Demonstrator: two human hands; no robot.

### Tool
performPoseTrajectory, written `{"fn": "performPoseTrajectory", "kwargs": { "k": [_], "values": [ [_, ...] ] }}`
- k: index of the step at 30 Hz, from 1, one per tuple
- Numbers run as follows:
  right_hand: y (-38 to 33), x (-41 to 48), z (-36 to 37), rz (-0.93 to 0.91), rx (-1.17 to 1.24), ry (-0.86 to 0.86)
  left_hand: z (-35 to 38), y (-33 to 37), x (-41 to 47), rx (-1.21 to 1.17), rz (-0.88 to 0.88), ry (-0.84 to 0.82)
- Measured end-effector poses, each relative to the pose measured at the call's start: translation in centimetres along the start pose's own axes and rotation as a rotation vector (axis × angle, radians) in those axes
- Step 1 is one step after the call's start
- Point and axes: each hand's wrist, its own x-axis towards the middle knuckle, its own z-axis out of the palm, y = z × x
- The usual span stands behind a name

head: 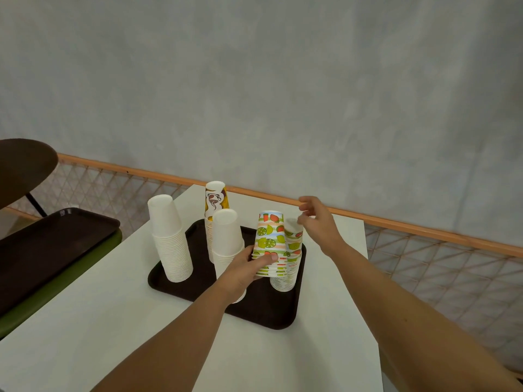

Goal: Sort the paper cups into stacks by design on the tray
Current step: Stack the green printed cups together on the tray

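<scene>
The head view shows a white table (119, 329) with a dark brown tray (266, 312) on it, in the lower middle of the frame. All the paper cups stand upside down in stacks on the tray. A tall plain white stack (169, 239) is at the tray's left edge. A stack with a brown and yellow coffee picture (215, 200) is at the back. A second plain white stack (226, 236) is in the middle, just in front of it. The left hand (246, 271) holds a fruit stack (268, 241) near its bottom, with the thumb across the front and the fingers wrapped around the side. Just to the right stands another fruit stack (293, 250), close beside the held one. The right hand (317, 219) is at the top of that stack with bent fingers by the top cup. It is blurry there, so I cannot tell if it pinches the cup. At the left of the frame another dark tray (51, 239) lies on a green bench (70, 278). An orange rail (396, 222) runs behind the table, under a gray wall (283, 80).
</scene>
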Motion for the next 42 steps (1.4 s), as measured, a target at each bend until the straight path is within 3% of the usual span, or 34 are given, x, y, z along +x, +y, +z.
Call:
{"fn": "performPoseTrajectory", "kwargs": {
  "k": [3, 9, 17, 33, 42],
  "values": [
    [-1.3, -0.7, -0.3, -0.001, 0.092, -0.06, 0.2, 0.4, 0.1, -0.014, 0.011, -0.011],
    [-1.7, -1.4, 0.1, 0.107, -0.081, -0.279, 1.1, 1.0, 0.2, 0.0, 0.046, -0.037],
    [-0.9, -1.9, 0.5, 0.225, -0.053, -0.441, 1.6, 1.3, 0.1, 0.05, 0.1, -0.075],
    [-1.9, -0.7, 0.3, 0.185, 0.107, -0.307, 1.5, 1.3, 0.1, 0.126, 0.098, -0.055],
    [-3.7, 1.8, -1.0, 0.096, 0.347, 0.029, 0.9, 0.5, -0.1, 0.031, 0.046, -0.065]
  ]
}}
